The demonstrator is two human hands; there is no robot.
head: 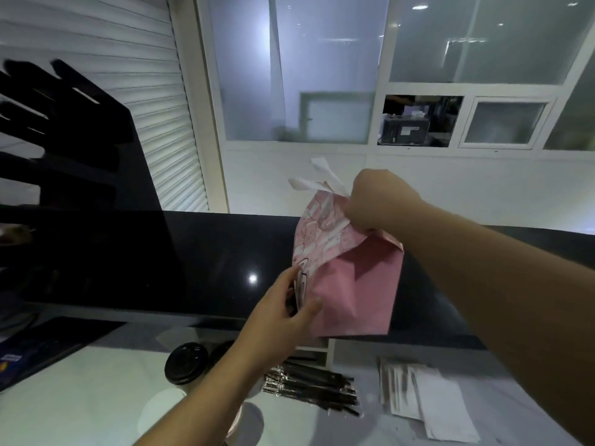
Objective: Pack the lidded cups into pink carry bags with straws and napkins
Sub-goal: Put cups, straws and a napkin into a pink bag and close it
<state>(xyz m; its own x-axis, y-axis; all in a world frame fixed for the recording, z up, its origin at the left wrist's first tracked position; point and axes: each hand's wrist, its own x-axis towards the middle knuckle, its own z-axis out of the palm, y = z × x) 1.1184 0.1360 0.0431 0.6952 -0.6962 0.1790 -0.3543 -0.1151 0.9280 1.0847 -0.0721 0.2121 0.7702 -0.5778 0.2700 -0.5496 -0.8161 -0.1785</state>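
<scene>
Glossy black counter ledge (193, 252) running across mid-frame, frosted windows (289, 75) glowing above, pink carry bag (351, 284) hanging centre, patterned, white handles up, right hand (376, 201) pinching its top, left hand (283, 304) gripping its lower edge, lidded cups (186, 363), straws (312, 387), napkins (425, 394) lying on white table (80, 397) below.

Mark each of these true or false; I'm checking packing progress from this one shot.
1. The right hand grips the top of the pink bag. True.
2. The left hand holds a straw. False: it holds the bag's lower edge.
3. The bag lies flat on the counter. False: it is held up in the air.
4. Black-lidded cups stand below the left arm. True.
5. Wrapped straws lie left of the napkins. True.
</scene>
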